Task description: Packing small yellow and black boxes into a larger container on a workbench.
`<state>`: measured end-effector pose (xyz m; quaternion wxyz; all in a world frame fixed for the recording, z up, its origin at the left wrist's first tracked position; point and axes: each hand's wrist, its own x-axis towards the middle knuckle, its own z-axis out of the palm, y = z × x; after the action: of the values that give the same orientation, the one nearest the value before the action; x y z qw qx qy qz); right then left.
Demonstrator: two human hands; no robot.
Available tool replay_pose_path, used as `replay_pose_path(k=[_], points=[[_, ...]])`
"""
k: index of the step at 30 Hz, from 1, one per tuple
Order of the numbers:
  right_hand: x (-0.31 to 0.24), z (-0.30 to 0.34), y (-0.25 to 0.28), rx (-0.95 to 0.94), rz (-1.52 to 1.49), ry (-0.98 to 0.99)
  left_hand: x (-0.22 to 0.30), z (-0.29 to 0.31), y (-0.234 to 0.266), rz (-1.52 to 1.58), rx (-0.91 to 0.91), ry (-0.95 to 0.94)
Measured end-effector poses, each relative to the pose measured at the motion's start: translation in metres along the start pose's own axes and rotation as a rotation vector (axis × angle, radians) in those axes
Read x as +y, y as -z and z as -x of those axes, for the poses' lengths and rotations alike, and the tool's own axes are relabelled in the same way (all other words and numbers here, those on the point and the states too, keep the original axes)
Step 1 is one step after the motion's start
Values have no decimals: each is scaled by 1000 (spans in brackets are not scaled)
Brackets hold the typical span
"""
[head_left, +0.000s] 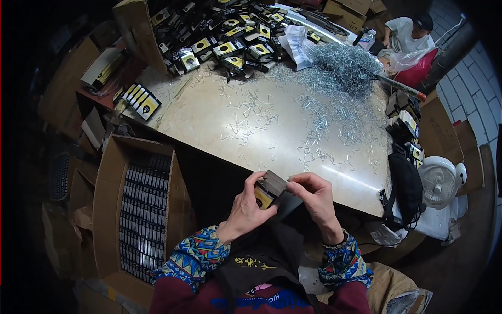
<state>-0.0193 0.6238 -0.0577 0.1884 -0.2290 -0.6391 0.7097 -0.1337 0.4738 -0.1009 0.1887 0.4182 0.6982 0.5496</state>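
Observation:
In front of my body, just off the table's near edge, my left hand (244, 208) is closed around a small black and yellow cardboard box (264, 199). The box is tilted, with its grey inner flap (274, 181) standing up at the top. My right hand (316, 198) pinches the right edge of that flap between thumb and fingers. What lies inside the box is hidden from this view. Small bent wire pieces (246, 123) are scattered over the pale table (204, 133), and a dense heap of them (345, 70) rises at its far right.
Many black and yellow boxes (225, 49) are piled at the table's far side. To my left, an open carton (105, 209) holds rows of packed boxes. A short row of boxes (141, 102) sits at the table's left corner. A white fan (438, 182) and a seated person (410, 34) are at right.

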Motion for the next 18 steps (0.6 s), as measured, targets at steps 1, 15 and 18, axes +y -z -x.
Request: replay_pose_path(k=[1, 15, 18], points=[[-7, -1, -5, -7, 163, 64, -1, 1, 0, -43, -16, 1], [33, 22, -25, 59, 600, 446, -10, 3, -3, -232, 25, -178], [34, 23, -38, 156, 314, 298, 1, 4, -5, -201, 77, -31]])
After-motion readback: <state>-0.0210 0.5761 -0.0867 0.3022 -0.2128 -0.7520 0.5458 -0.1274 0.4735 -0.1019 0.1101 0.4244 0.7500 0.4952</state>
